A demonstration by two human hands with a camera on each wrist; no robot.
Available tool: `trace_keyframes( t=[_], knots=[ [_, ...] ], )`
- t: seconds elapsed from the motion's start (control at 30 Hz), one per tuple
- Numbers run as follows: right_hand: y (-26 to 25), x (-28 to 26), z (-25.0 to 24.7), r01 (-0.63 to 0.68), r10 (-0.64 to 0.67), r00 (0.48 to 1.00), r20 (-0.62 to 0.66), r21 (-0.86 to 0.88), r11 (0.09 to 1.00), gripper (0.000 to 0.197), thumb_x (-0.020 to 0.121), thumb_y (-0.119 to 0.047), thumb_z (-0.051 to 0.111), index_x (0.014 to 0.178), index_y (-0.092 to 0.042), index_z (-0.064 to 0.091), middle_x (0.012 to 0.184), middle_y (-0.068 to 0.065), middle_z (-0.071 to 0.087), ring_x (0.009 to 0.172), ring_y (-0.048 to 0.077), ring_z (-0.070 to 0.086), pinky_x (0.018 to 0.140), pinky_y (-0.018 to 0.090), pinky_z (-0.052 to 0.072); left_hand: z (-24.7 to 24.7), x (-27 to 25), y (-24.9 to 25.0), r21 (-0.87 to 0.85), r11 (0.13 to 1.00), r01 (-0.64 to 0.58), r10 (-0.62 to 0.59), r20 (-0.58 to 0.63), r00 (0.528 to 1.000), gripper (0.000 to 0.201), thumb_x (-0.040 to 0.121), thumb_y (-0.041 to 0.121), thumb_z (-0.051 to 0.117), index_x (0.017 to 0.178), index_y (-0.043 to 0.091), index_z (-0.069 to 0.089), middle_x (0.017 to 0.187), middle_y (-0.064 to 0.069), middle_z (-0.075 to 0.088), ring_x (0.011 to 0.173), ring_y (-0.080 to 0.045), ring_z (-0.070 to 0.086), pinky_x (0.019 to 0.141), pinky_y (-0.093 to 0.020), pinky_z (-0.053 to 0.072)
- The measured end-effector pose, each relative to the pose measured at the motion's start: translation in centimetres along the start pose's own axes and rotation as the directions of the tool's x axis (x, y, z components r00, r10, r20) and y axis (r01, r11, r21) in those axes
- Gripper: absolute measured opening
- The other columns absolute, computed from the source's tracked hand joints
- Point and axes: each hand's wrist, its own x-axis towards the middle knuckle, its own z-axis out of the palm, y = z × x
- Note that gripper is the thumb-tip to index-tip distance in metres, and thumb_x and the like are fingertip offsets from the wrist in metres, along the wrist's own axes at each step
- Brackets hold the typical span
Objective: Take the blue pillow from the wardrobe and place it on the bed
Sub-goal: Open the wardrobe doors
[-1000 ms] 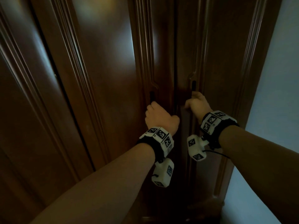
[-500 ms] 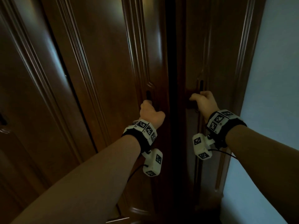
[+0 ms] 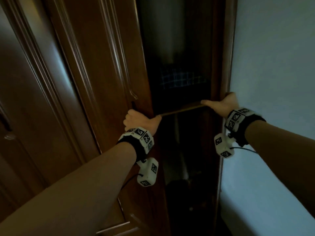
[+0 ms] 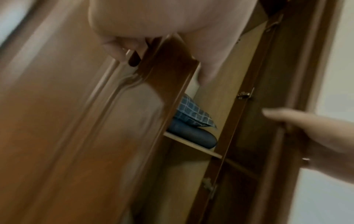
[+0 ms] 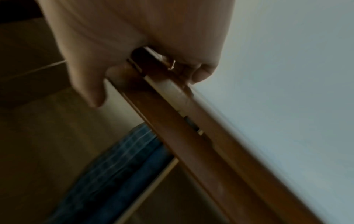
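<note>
Both wardrobe doors are parted. The left hand (image 3: 141, 120) has its fingers curled round the edge of the left door (image 3: 102, 82), and the right hand (image 3: 223, 104) is clamped the same way on the edge of the right door (image 3: 219, 48), which stands nearly edge-on against the pale wall (image 3: 272, 65).

In the gap, the blue pillow (image 4: 193, 112), checked with thin white lines, lies on a shelf (image 4: 193, 146) at about hand height, on top of a darker blue bundle (image 4: 193, 135) that may be a second cushion; the blur does not let me say. Neither hand touches the pillow.

So only the opening step looks nearly done, judging by the gap. Left to do: let go of the doors, reach in, lift the checked pillow off the bundle, carry it out and lay it on the bed, which is not in view.
</note>
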Motion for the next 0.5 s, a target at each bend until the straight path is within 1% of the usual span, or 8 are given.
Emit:
trace_keyframes(
  t=[0.07, 0.1, 0.17, 0.23, 0.33, 0.37, 0.43, 0.5],
  knots=[
    [-1.1, -0.3, -2.7, -0.004, 0.003, 1.0, -0.031, -0.033, 0.999, 0.105, 0.056, -0.054, 0.087, 0.137, -0.003, 0.045, 0.134, 0.016, 0.057, 0.117, 0.034, 0.058, 0.095, 0.043, 0.053, -1.0, 0.4, -0.7, 0.032, 0.999, -0.027, 0.029, -0.06, 0.998, 0.087, 0.069, 0.058, 0.075, 0.131, 0.008, 0.041, 0.137, -0.012, 0.048, 0.127, -0.036, 0.044, 0.104, -0.052, 0.042],
    [-0.7, -3.9, -3.0, -0.002, 0.004, 1.0, 0.018, -0.099, 0.995, 0.091, 0.065, -0.044, 0.085, 0.136, -0.002, 0.047, 0.134, 0.018, 0.057, 0.117, 0.035, 0.058, 0.094, 0.042, 0.052, -3.6, -2.5, -4.7, 0.054, 0.998, 0.021, -0.017, -0.064, 0.998, 0.08, 0.071, 0.051, 0.075, 0.129, 0.008, 0.042, 0.135, -0.013, 0.049, 0.126, -0.036, 0.045, 0.103, -0.052, 0.043],
    [0.0, -2.9, -5.8, -0.045, 0.042, 0.999, -0.028, -0.125, 0.991, 0.069, 0.074, -0.031, 0.079, 0.132, -0.003, 0.053, 0.129, 0.018, 0.061, 0.113, 0.035, 0.06, 0.09, 0.038, 0.052, -3.2, -2.8, -5.5, 0.017, 0.999, -0.028, 0.03, -0.124, 0.992, 0.067, 0.075, 0.043, 0.072, 0.125, 0.008, 0.043, 0.132, -0.013, 0.05, 0.122, -0.036, 0.047, 0.1, -0.052, 0.043],
    [0.5, -2.6, -8.1, -0.08, 0.073, 0.995, -0.062, -0.115, 0.99, 0.055, 0.08, -0.022, 0.073, 0.128, -0.001, 0.057, 0.124, 0.02, 0.063, 0.109, 0.037, 0.062, 0.091, 0.04, 0.052, -3.5, -3.6, -6.1, -0.035, 0.999, -0.001, -0.005, -0.165, 0.986, 0.06, 0.078, 0.039, 0.068, 0.123, 0.008, 0.044, 0.13, -0.014, 0.05, 0.121, -0.037, 0.048, 0.1, -0.051, 0.042],
    [1.0, -2.9, -9.8, -0.097, 0.091, 0.994, -0.057, -0.109, 0.989, 0.048, 0.089, -0.018, 0.064, 0.13, 0.002, 0.053, 0.127, 0.025, 0.059, 0.107, 0.039, 0.06, 0.092, 0.041, 0.05, -4.7, -4.4, -8.7, -0.135, 0.977, 0.167, -0.195, -0.229, 0.954, 0.055, 0.082, 0.035, 0.065, 0.123, 0.006, 0.045, 0.13, -0.017, 0.051, 0.12, -0.038, 0.05, 0.1, -0.049, 0.04],
    [1.1, -3.6, -10.0, -0.102, 0.096, 0.993, -0.065, -0.099, 0.99, 0.046, 0.091, -0.018, 0.062, 0.131, 0.002, 0.053, 0.128, 0.026, 0.059, 0.11, 0.04, 0.06, 0.092, 0.041, 0.049, -5.1, -5.0, -9.6, -0.176, 0.957, 0.232, -0.267, -0.215, 0.939, 0.055, 0.084, 0.036, 0.063, 0.125, 0.005, 0.044, 0.132, -0.017, 0.05, 0.121, -0.039, 0.051, 0.1, -0.049, 0.04],
    [2.7, -4.8, -10.3, -0.091, 0.081, 0.99, -0.113, -0.089, 0.992, 0.041, 0.092, -0.019, 0.058, 0.127, 0.002, 0.055, 0.124, 0.028, 0.061, 0.11, 0.044, 0.06, 0.093, 0.048, 0.051, -5.2, -6.5, -11.7, -0.232, 0.91, 0.343, -0.389, -0.195, 0.9, 0.057, 0.088, 0.04, 0.061, 0.129, 0.005, 0.042, 0.135, -0.018, 0.05, 0.123, -0.038, 0.05, 0.1, -0.047, 0.039],
    [3.3, -5.4, -10.2, -0.145, 0.141, 0.973, -0.181, -0.008, 0.989, 0.037, 0.094, -0.021, 0.054, 0.122, 0.002, 0.055, 0.117, 0.027, 0.062, 0.107, 0.044, 0.061, 0.092, 0.054, 0.051, -5.7, -7.4, -12.4, -0.298, 0.856, 0.423, -0.489, -0.201, 0.849, 0.06, 0.089, 0.044, 0.059, 0.131, 0.005, 0.042, 0.137, -0.018, 0.049, 0.124, -0.038, 0.05, 0.103, -0.046, 0.038]
  ],
)
